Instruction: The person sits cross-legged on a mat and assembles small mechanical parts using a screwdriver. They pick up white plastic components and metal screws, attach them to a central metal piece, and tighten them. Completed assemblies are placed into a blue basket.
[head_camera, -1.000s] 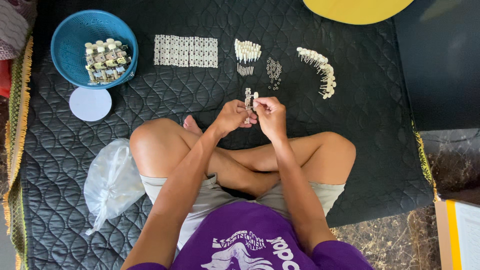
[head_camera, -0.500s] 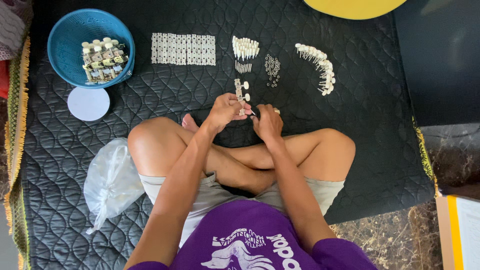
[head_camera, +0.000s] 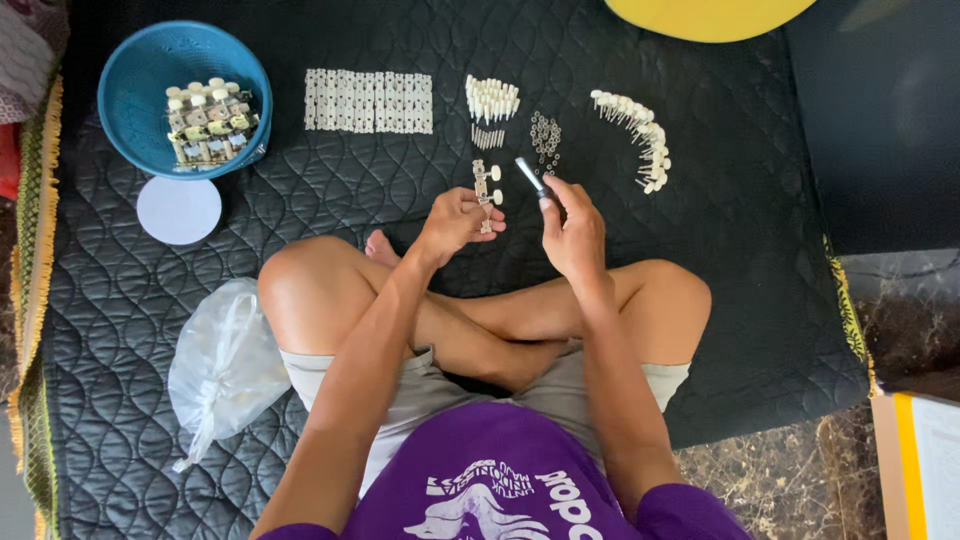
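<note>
I sit cross-legged on a black quilted mat (head_camera: 300, 230). My left hand (head_camera: 455, 222) holds a small metal strip with white knobs (head_camera: 487, 188), upright in front of me. My right hand (head_camera: 572, 228) grips a thin silver tool (head_camera: 530, 176), its tip pointing up and left toward the strip. Just beyond my hands lie a cluster of white pegs (head_camera: 492, 100), a small heap of tiny metal rings (head_camera: 545, 132), a curved row of white knobs (head_camera: 640, 135) and a flat row of pale plates (head_camera: 368, 101).
A blue bowl (head_camera: 150, 70) with several assembled knob strips stands at the far left, a white round lid (head_camera: 179, 210) below it. A clear plastic bag (head_camera: 225, 365) lies by my left knee. A yellow round object (head_camera: 710, 15) is at the top edge.
My hands have parted and moved away from me; the left carried the knobbed strip up toward the pegs, and the right now shows the silver tool raised.
</note>
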